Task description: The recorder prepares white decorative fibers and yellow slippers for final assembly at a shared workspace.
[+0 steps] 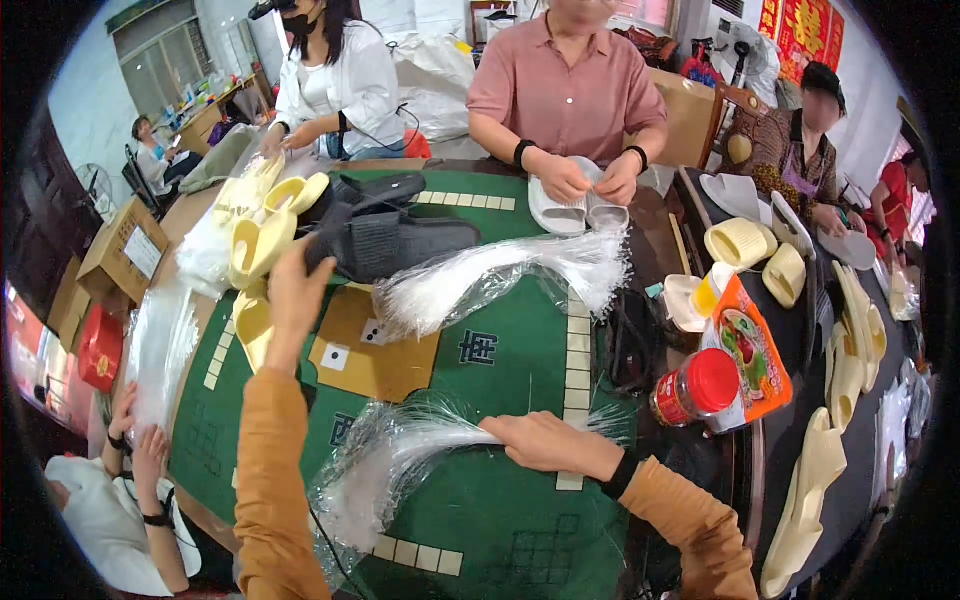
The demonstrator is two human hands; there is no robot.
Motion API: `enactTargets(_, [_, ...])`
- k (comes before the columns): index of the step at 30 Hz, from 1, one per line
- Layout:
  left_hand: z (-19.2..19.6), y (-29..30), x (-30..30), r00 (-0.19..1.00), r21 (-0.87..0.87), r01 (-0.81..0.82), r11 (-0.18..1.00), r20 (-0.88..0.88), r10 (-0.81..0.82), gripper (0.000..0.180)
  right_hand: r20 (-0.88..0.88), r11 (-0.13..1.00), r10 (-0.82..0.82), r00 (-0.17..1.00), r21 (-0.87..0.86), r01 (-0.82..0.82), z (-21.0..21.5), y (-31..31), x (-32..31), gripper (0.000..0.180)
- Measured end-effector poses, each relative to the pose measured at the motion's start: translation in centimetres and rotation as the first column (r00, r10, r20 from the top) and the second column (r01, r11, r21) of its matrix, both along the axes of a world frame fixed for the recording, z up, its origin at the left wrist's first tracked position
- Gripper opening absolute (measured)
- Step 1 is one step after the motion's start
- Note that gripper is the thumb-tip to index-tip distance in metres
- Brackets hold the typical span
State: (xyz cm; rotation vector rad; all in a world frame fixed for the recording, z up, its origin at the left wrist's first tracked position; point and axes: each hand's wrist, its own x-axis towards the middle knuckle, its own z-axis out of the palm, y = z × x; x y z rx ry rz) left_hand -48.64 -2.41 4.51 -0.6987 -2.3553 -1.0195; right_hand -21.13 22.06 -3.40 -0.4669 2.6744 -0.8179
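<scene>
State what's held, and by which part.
Right hand: bundle of thin white strands, by its gathered right portion. Left hand: near black slip-on slippers; any hold cannot be told.

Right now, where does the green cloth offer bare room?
Free: green cloth between the near white bundle and far white bundle; and nearer than the right hand, right of nearest pale squares. Crowded: far left, black slippers, yellow slippers.

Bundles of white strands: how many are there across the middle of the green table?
2. The near bundle is in the person's right hand; the far bundle lies beside the black slippers. Others could be hidden under the clear plastic on the left.
</scene>
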Motion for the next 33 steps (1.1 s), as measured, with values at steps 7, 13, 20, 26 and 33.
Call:
enactTargets(7, [-7.2,11.7,5.7,0.932,-0.405,0.179,0.897,-0.222,-0.286,0.071,-0.145,0.999,-0.016,0.989,-0.041,0.010,-1.2,-0.1,0.2,0.035])
enactTargets(13, [-9.6,13.4,3.3,0.947,-0.493,0.060,0.868,-0.246,-0.205,0.070,-0.169,0.998,-0.028,0.985,-0.065,0.018,-1.4,-0.3,0.4,0.025])
enactTargets(20, [-8.8,10.8,1.7,0.937,-0.580,0.067,0.812,-0.243,-0.251,0.077,-0.165,0.995,0.012,0.986,-0.099,-0.029,-3.3,-0.8,0.0,0.035])
enactTargets(26, [-3.3,8.3,7.7,0.902,-0.390,0.370,0.843,-0.066,-0.427,0.070,-0.136,0.988,-0.075,0.988,-0.142,0.055,-2.6,-0.2,1.0,0.030])
enactTargets(33, [1.0,-4.7,15.6,0.652,-0.304,0.522,0.797,0.745,-0.143,0.059,-0.097,0.907,-0.370,0.924,-0.254,0.336,1.5,-0.6,2.4,0.033])
